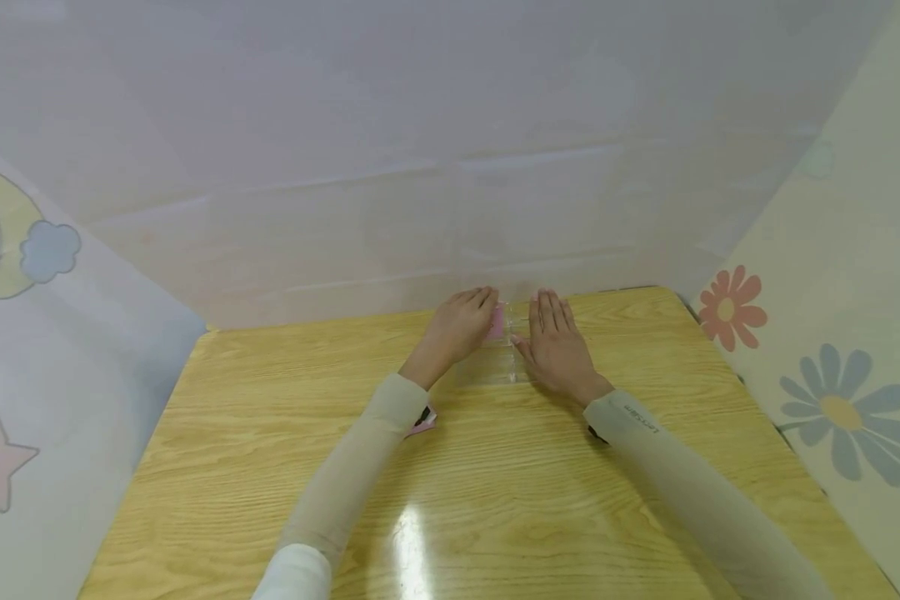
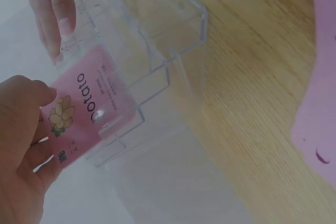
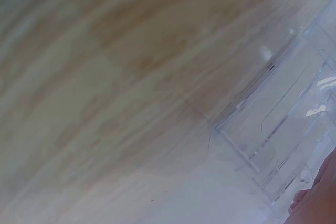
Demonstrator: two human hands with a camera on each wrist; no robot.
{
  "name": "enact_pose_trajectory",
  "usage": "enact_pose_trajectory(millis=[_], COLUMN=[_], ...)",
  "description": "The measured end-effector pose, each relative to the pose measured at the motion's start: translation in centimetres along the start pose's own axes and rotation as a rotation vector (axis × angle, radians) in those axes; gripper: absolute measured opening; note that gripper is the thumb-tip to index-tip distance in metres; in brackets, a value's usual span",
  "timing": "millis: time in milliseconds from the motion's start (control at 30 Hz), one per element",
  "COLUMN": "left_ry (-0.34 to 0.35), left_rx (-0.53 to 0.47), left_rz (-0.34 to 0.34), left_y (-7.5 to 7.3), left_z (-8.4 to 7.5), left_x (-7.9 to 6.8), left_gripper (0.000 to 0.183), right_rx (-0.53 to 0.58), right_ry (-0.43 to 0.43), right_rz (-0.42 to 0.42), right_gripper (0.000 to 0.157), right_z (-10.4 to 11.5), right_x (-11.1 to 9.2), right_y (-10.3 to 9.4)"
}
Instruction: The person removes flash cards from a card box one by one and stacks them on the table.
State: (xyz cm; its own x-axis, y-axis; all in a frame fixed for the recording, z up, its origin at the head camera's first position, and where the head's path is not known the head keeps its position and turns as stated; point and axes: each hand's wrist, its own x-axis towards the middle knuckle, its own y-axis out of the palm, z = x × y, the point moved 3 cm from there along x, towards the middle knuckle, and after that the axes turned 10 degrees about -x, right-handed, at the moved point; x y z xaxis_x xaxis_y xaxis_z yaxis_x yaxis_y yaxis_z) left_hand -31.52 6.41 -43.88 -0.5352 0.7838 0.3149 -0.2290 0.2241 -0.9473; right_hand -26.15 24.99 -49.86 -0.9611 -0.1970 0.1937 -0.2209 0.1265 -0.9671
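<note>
A clear plastic tiered card holder [image 1: 512, 371] stands near the far edge of the table, between the two hands. My left hand [image 1: 461, 323] grips the outer end of a pink card [image 2: 86, 103] printed "potato" with a picture of potatoes, thumb on its face and fingers behind. The card's other end sits behind one of the holder's clear steps. Fingers straight, my right hand [image 1: 558, 354] lies along the holder's right side, its fingertips towards the wall. In the right wrist view only a sliver of that hand [image 3: 323, 195] shows beside the clear holder [image 3: 257, 145].
More pink cards [image 1: 424, 423] lie on the wooden table [image 1: 270, 467], partly hidden under the left forearm. A pale sheet wall [image 1: 450, 242] rises right behind the holder. Printed sheets with flowers [image 1: 840, 412] and a moon [image 1: 15, 217] flank the table.
</note>
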Motion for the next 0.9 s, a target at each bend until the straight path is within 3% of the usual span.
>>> enact_pose_trajectory(millis=[133, 333, 767, 900], left_ry=[0.027, 0.028, 0.067, 0.081], left_rx=[0.040, 0.080, 0.083, 0.043], left_rz=[-0.045, -0.040, -0.056, -0.065], left_y=[0.2, 0.3, 0.5, 0.4], left_z=[0.0, 0.0, 0.4, 0.6], left_x=[-0.3, -1.0, -1.7, -1.7], left_gripper=[0.044, 0.049, 0.045, 0.046], right_rx=[-0.003, 0.004, -0.010, -0.010], right_ry=[0.000, -0.004, -0.006, -0.004], right_rz=[-0.006, 0.000, -0.002, 0.006], right_gripper=[0.080, 0.080, 0.080, 0.081], right_z=[0.0, 0.0, -0.1, -0.1], right_x=[0.0, 0.0, 0.1, 0.1], right_y=[0.0, 0.0, 0.1, 0.1])
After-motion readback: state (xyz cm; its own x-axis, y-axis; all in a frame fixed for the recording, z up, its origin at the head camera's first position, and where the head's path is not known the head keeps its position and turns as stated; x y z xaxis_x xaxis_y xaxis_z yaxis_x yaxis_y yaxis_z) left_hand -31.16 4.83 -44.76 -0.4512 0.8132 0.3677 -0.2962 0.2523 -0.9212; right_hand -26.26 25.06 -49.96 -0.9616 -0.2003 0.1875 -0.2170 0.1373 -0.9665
